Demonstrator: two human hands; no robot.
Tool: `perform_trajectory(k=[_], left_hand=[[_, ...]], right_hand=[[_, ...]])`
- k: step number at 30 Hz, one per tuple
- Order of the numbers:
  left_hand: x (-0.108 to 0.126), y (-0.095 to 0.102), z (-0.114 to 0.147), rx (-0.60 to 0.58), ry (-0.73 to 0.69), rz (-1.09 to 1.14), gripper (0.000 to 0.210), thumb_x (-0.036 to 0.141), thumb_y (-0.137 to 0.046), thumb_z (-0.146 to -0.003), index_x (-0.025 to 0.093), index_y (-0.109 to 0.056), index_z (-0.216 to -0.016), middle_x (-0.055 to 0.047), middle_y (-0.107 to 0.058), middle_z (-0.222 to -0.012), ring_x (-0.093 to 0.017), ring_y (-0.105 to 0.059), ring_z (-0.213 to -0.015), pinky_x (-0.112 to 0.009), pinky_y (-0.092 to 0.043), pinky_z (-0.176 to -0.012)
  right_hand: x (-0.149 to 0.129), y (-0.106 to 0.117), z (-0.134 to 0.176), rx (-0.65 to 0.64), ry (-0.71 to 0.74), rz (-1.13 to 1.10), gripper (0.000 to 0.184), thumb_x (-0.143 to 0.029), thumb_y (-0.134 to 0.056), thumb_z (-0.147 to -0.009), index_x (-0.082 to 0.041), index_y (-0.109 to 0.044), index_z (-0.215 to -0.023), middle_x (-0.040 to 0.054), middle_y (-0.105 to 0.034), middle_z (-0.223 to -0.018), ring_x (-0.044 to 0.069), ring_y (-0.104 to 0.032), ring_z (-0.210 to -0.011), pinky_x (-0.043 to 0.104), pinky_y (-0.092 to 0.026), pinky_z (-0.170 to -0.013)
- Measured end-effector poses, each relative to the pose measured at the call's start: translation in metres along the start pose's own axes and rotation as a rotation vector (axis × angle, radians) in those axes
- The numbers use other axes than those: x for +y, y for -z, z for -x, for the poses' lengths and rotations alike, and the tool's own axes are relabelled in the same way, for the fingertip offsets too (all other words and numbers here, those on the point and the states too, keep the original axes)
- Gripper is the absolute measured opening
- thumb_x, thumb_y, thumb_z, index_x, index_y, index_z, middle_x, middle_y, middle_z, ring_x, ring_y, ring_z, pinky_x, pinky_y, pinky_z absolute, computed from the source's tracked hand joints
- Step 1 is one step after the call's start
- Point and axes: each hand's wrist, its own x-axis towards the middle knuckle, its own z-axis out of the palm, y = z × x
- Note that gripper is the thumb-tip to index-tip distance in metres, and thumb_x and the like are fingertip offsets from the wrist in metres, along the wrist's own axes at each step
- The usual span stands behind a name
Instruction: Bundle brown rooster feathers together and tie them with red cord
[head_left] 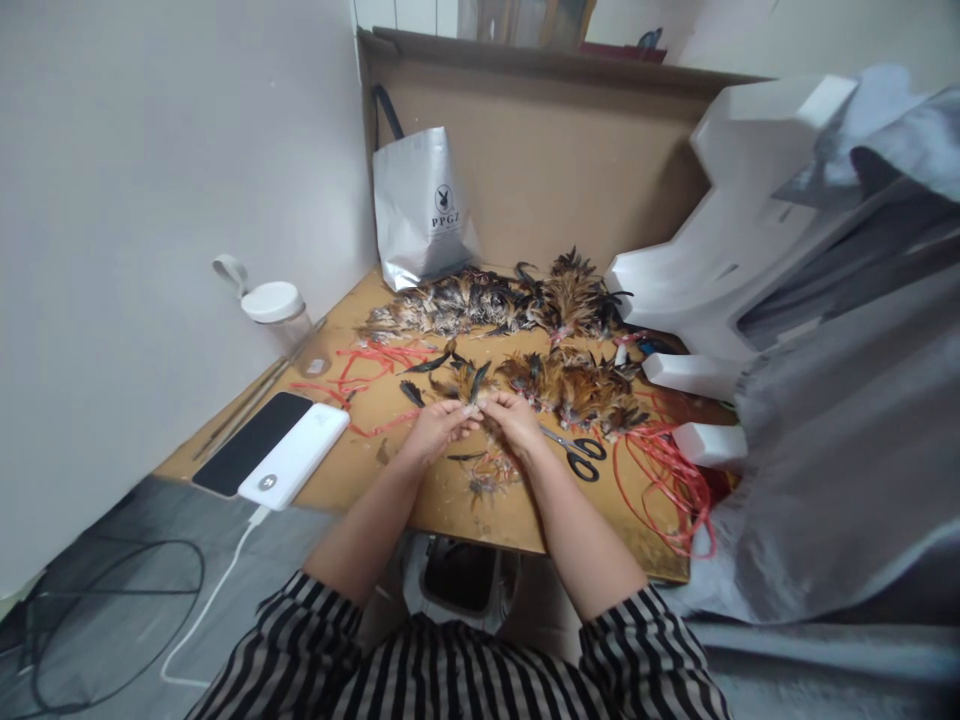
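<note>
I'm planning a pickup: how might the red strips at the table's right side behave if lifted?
The red strips would probably flop, since they lie in loose, bent loops. They seem light, being thin strands. Pulling one may drag others along, because they cross and overlap.

The feathers (pixel 475 382) I pinch are golden-brown and greenish-black, my sleeves (pixel 300 630) at five and seven o'clock are striped black and pale, and there are russet-gold tufts (pixel 577 388) at three and a mottled black-and-cream feather row (pixel 461 303) at twelve. Coral-red strips (pixel 675 470) cross my tan tabletop (pixel 442 505) at ten and four, near black-handled scissors (pixel 574 447). Toward nine I have a black phone (pixel 251 440) and white power bank (pixel 296 455), and at half past eleven a silver bag (pixel 416 205) with black lettering.
</note>
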Motion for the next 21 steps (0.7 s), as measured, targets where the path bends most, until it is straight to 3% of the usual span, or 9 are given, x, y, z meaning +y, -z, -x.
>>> perform_trajectory(k=[3,8,16,21], left_hand=[[0.0002,-0.001,0.0003,0.007,0.008,-0.047,0.024,0.029,-0.069,-0.062,0.009,-0.064,-0.075,-0.007,-0.066,-0.071,-0.008,-0.056,-0.055,-0.016,-0.04,-0.048],[-0.0021,0.0014,-0.0031,0.024,0.019,-0.132,0.025,0.031,-0.07,-0.06,0.009,-0.065,-0.072,-0.008,-0.065,-0.066,-0.009,-0.057,-0.053,-0.018,-0.04,-0.048],[-0.0024,0.0028,-0.0038,0.055,0.003,-0.101,0.025,0.03,-0.07,-0.059,0.009,-0.064,-0.072,-0.007,-0.065,-0.065,-0.008,-0.055,-0.05,-0.018,-0.039,-0.048],[0.0012,0.0013,-0.0008,0.074,-0.008,-0.016,0.023,0.029,-0.069,-0.061,0.009,-0.063,-0.072,-0.006,-0.065,-0.067,-0.007,-0.055,-0.051,-0.017,-0.039,-0.048]], right_hand=[[0.0034,0.0004,-0.0015,0.018,0.055,0.105,0.025,-0.037,-0.068,-0.059,-0.015,-0.058,-0.06,-0.0013,-0.057,-0.055,0.008,-0.045,-0.049,0.022,-0.034,-0.051],[0.0026,0.0014,-0.0017,0.025,0.081,0.218,0.027,-0.04,-0.066,-0.06,-0.015,-0.058,-0.06,-0.0004,-0.057,-0.055,0.009,-0.047,-0.05,0.023,-0.037,-0.053],[0.0035,0.001,-0.001,-0.022,0.03,0.098,0.022,-0.035,-0.07,-0.058,-0.015,-0.062,-0.065,0.0012,-0.062,-0.062,0.01,-0.052,-0.055,0.024,-0.039,-0.059],[0.0037,0.0013,-0.0009,-0.026,-0.028,0.05,0.024,-0.036,-0.07,-0.057,-0.016,-0.06,-0.065,-0.001,-0.058,-0.054,0.007,-0.044,-0.044,0.021,-0.032,-0.046]])
